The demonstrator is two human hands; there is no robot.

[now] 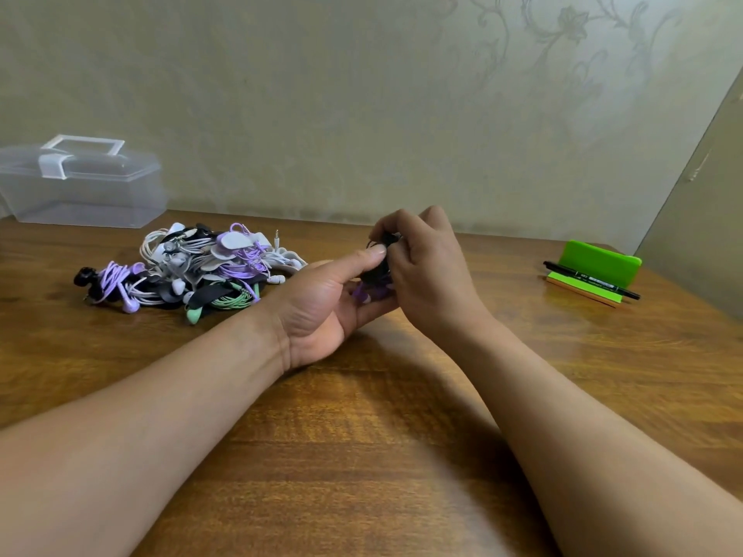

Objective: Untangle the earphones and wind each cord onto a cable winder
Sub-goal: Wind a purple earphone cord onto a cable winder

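Note:
Both hands meet above the middle of the wooden table. My left hand [321,303] lies palm up, its thumb pressing a black cable winder [376,271] wound with purple cord. Purple earbuds [364,293] peek out between the fingers. My right hand [422,271] curls over the winder from the right and pinches its top end. Most of the winder is hidden by the fingers. To the left lies a pile of earphones [193,271], white, purple, black and green, some of them wound on winders.
A clear plastic box [80,186] with a lid and handle stands at the back left against the wall. At the right sit a green stand [599,263] and a black marker [591,279] on a green pad. The wall runs close behind the table.

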